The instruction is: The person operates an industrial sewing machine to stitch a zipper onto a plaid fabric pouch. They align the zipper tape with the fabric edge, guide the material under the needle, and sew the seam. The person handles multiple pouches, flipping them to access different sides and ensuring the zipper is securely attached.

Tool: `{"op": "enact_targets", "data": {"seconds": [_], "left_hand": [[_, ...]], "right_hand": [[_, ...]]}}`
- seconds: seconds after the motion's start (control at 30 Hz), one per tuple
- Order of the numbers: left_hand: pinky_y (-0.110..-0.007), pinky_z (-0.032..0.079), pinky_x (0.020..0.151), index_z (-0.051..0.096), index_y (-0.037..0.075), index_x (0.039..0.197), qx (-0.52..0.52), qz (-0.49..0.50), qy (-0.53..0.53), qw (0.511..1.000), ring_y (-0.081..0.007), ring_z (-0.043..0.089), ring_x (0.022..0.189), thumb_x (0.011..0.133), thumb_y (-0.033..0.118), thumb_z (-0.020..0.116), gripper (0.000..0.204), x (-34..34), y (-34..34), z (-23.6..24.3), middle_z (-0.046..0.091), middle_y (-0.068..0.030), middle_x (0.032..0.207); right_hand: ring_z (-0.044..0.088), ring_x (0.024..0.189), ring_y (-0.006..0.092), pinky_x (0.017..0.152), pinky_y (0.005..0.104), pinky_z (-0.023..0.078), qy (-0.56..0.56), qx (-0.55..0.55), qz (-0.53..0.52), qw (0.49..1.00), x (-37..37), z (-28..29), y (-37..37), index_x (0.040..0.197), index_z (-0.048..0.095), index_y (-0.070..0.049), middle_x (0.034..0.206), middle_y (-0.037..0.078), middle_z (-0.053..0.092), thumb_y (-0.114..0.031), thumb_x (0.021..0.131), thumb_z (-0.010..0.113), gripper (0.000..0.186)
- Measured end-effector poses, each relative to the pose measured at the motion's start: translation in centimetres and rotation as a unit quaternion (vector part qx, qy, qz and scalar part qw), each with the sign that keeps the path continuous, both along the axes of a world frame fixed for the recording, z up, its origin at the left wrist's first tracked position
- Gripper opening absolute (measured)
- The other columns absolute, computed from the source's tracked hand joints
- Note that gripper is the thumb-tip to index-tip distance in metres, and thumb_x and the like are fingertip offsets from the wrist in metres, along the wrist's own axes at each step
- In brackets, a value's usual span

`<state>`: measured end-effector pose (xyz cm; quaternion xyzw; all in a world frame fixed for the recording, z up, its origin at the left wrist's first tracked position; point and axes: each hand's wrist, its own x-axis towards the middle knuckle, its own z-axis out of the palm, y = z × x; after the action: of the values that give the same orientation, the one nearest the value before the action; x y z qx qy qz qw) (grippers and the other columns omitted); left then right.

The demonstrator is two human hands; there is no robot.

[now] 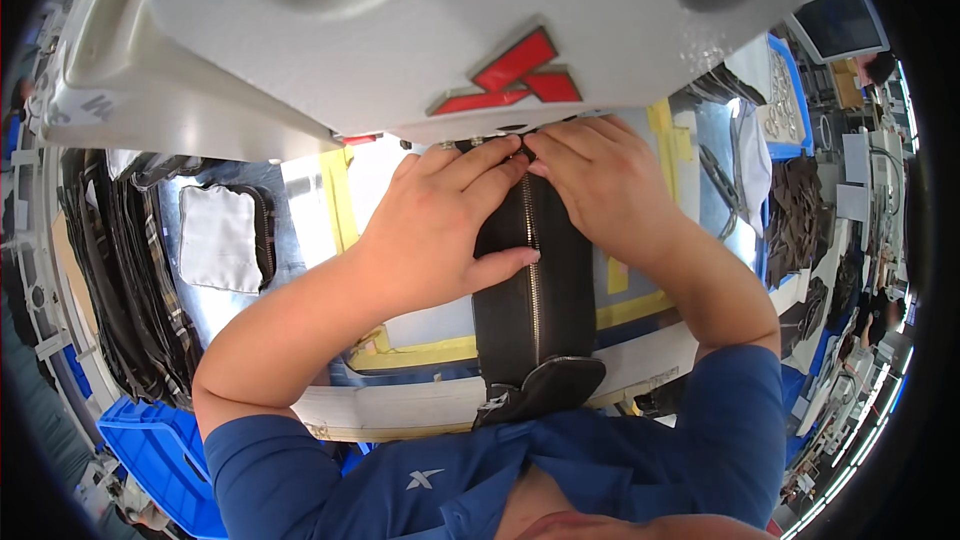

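Note:
A long black fabric piece with a metal zipper (533,315) down its middle lies lengthwise in front of me. My left hand (445,210) bears on its left side. The left fingers are bent toward the far part of the zipper, and the thumb stretches out onto the zipper teeth. From the right, my right hand (598,175) grips the same piece, its fingertips bent in and meeting the left ones by the zipper. The near end folds up into a rounded black flap (555,383) close to my body. The far end is hidden under the sewing machine head (400,50).
Yellow tape (425,352) borders the work surface. To the left are a white-lined, zippered piece (220,238), a stack of dark fabric pieces (125,280) and a blue bin (165,455). At right stand a blue tray (800,110) of small parts and dark pieces (795,210).

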<state>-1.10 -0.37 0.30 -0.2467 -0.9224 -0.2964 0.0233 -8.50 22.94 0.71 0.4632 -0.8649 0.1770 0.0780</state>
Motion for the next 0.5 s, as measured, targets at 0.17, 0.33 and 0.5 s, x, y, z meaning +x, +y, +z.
{"op": "enact_targets", "data": {"seconds": [0.17, 0.33, 0.5], "left_hand": [[-0.044, 0.051, 0.102, 0.07, 0.001, 0.136, 0.011, -0.008, -0.003, 1.0, -0.0337, 0.066, 0.11, 0.076, 0.04, 0.091, 0.075, -0.17, -0.4, -0.23, 0.067, -0.0145, 0.145], [-0.045, 0.052, 0.099, 0.071, -0.001, 0.133, 0.046, -0.009, -0.012, 0.999, -0.0367, 0.066, 0.107, 0.076, 0.039, 0.09, 0.072, -0.66, -0.6, -0.14, 0.068, -0.0173, 0.142], [-0.046, 0.05, 0.106, 0.07, -0.001, 0.136, 0.052, -0.009, -0.043, 0.998, -0.0387, 0.066, 0.117, 0.079, 0.04, 0.088, 0.073, -0.8, -0.76, 0.19, 0.066, -0.0186, 0.145]], "right_hand": [[0.072, 0.103, 0.032, 0.094, 0.0451, 0.055, -0.009, -0.003, -0.003, 1.0, -0.03, 0.32, -0.23, 0.114, 0.075, 0.002, 0.113, 0.013, 0.075, -0.006, 0.088, 0.065, 0.03], [0.072, 0.1, 0.0326, 0.094, 0.0453, 0.054, -0.015, -0.011, -0.001, 1.0, -0.21, 0.39, -0.51, 0.113, 0.075, 0.002, 0.109, 0.014, 0.076, -0.005, 0.086, 0.066, 0.029], [0.072, 0.101, 0.0323, 0.094, 0.0451, 0.054, -0.003, -0.003, -0.008, 1.0, -0.29, 0.36, -0.53, 0.113, 0.076, -0.001, 0.109, 0.013, 0.076, -0.006, 0.086, 0.069, 0.028]]}}
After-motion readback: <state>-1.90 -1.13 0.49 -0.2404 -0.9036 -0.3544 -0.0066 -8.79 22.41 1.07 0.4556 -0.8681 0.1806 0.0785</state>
